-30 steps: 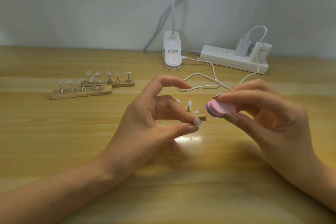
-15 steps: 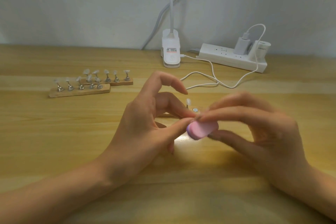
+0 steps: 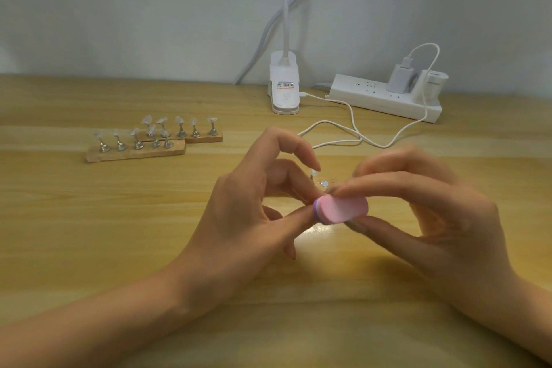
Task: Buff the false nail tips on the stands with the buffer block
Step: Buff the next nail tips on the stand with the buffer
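My right hand [image 3: 442, 218] pinches a pink buffer block [image 3: 343, 208] with a purple edge between thumb and fingers. The block's end presses against the tip of my left hand's [image 3: 251, 212] thumb and middle finger, which pinch a false nail tip hidden behind the block. Just behind my fingers a third wooden stand is mostly hidden; one clear nail tip on a metal peg [image 3: 313, 173] and an empty metal disc [image 3: 324, 183] show. Two wooden stands [image 3: 134, 152] with several clear nail tips on metal pegs lie at the left.
A white clip lamp base [image 3: 283, 89] stands at the back middle. A white power strip [image 3: 385, 98] with chargers lies at the back right. Its white cable [image 3: 352, 131] loops across the wooden table [image 3: 89, 218] just behind my hands.
My right hand has brought the buffer block down and left from beside my left hand until it touches the nail tip pinched in my left fingers. It now looks blurred with motion.
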A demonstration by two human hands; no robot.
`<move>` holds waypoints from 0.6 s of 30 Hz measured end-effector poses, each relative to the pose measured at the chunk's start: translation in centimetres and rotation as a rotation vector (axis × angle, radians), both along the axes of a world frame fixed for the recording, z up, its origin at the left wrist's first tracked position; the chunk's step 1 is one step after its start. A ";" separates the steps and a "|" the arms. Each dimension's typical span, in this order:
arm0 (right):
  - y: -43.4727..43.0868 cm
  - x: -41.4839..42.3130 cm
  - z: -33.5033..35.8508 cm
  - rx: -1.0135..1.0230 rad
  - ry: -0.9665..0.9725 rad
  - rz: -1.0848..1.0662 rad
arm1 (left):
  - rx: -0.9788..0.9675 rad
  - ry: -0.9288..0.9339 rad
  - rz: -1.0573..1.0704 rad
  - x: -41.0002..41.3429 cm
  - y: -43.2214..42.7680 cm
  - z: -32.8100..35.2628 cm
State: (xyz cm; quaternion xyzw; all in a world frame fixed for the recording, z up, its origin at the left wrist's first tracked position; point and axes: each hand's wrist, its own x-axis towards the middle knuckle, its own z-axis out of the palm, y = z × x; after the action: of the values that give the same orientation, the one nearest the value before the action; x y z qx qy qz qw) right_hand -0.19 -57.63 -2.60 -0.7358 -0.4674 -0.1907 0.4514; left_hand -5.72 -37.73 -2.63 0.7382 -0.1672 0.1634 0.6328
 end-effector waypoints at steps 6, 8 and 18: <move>0.3 -0.4 -0.1 -0.019 -0.008 0.006 | 0.006 0.020 0.018 0.1 0.2 0.2; 0.2 -0.2 -0.1 -0.017 -0.005 -0.017 | -0.001 0.030 0.023 0.2 0.4 0.1; 0.1 0.0 0.0 0.014 0.001 -0.031 | -0.026 -0.009 0.012 0.3 0.5 0.0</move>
State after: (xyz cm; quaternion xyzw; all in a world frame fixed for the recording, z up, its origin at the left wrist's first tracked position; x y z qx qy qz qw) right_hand -0.19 -57.57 -2.57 -0.7399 -0.4542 -0.2005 0.4539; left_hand -5.37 -37.25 -2.68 0.7302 -0.1637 0.1728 0.6404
